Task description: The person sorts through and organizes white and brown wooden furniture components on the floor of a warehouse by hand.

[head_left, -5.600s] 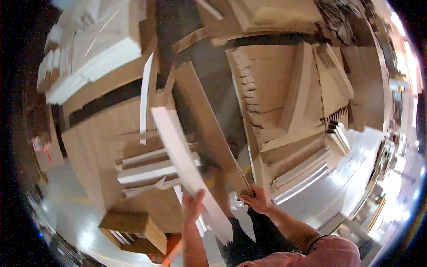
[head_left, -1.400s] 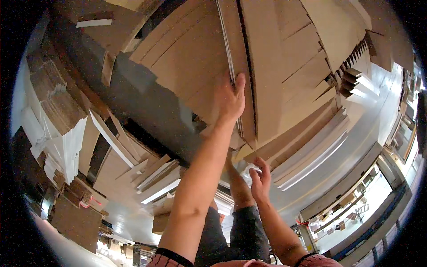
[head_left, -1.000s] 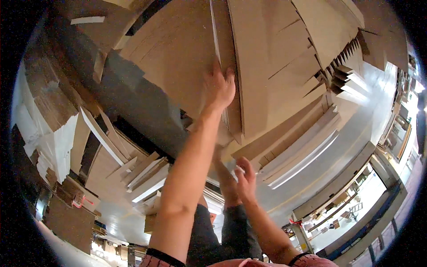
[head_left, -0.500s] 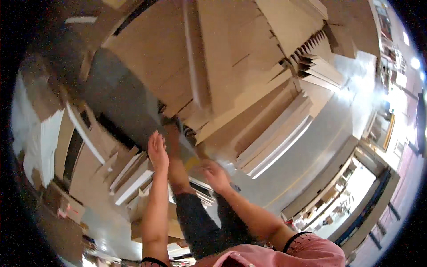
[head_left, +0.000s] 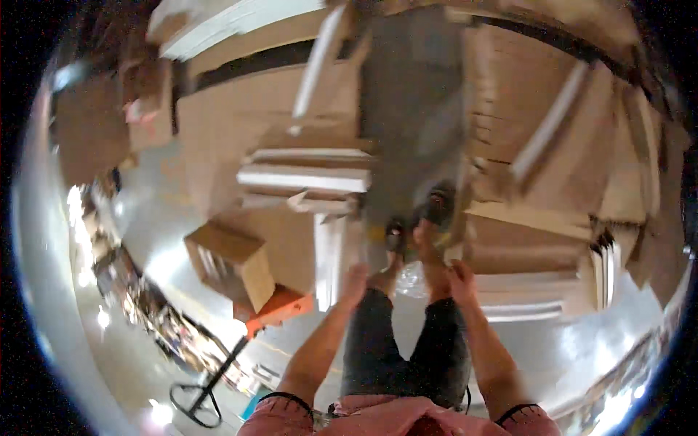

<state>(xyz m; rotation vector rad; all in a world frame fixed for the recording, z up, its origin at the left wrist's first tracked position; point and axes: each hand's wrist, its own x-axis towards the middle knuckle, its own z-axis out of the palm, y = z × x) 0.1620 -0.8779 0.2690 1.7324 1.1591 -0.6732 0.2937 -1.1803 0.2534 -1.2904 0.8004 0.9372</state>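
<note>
My left hand [head_left: 355, 283] hangs beside my left thigh, near white-edged cardboard pieces [head_left: 329, 258] standing upright. Motion blurs its fingers, and I see nothing held in it. On the other side, my right hand [head_left: 461, 282] is by my right knee with fingers loosely curled in and nothing visible in them. It is nearest to a stack of brown cardboard with white edges [head_left: 520, 312], apart from it. Between the hands my legs and dark sandals [head_left: 436, 203] stand over the grey aisle floor [head_left: 411, 94].
Flat cardboard stacks [head_left: 269, 102] line the left side, and more cardboard [head_left: 560, 145] lines the right. A brown box [head_left: 229, 254] sits at lower left near an orange pallet jack [head_left: 280, 309] with a black handle. Clear plastic wrap [head_left: 411, 282] lies near my feet.
My view has swung round to the left, so the aisle now runs straight ahead between the stacks. My left hand has dropped from its raised, flat pose to beside my thigh; the right hand hangs lower.
</note>
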